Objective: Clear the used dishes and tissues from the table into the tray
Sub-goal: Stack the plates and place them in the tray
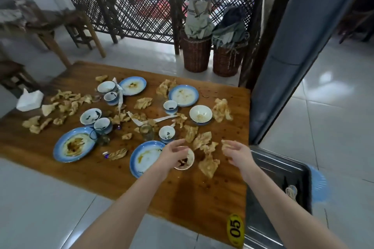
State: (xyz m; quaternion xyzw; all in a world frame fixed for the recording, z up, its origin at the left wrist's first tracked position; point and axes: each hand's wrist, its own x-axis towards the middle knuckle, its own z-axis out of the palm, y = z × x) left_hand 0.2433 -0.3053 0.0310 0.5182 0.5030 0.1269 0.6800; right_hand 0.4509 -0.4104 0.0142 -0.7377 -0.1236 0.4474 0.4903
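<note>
At lower centre of the frame, I have both bare arms out over the wooden table (188,194). My left hand (173,154) hovers over a small white bowl (187,160) with dark sauce residue, fingers curled and spread, partly covering it; I cannot tell if they touch the rim. My right hand (235,152) is open with fingers loosely bent, holding nothing, just above a stained crumpled tissue (208,164) beside that bowl.

Metal tray (277,170) sits at lower right, against the table's right edge, mostly bare, with one small soiled item near its lower end. A blue fan-like thing (319,186) pokes out past its right side.

The dishes are on the table, not in the tray: blue-rimmed plate (144,157) just left of the left hand, another at lower left (73,144), two more toward upper centre (132,85) (183,95). Small cups, a white bowl (200,114), a clear glass (146,132) and many crumpled brown-stained tissues are scattered between. Yellow "05" sticker (234,228) on the near table edge. Two wicker baskets (196,54) stand at upper centre by the lattice.
</note>
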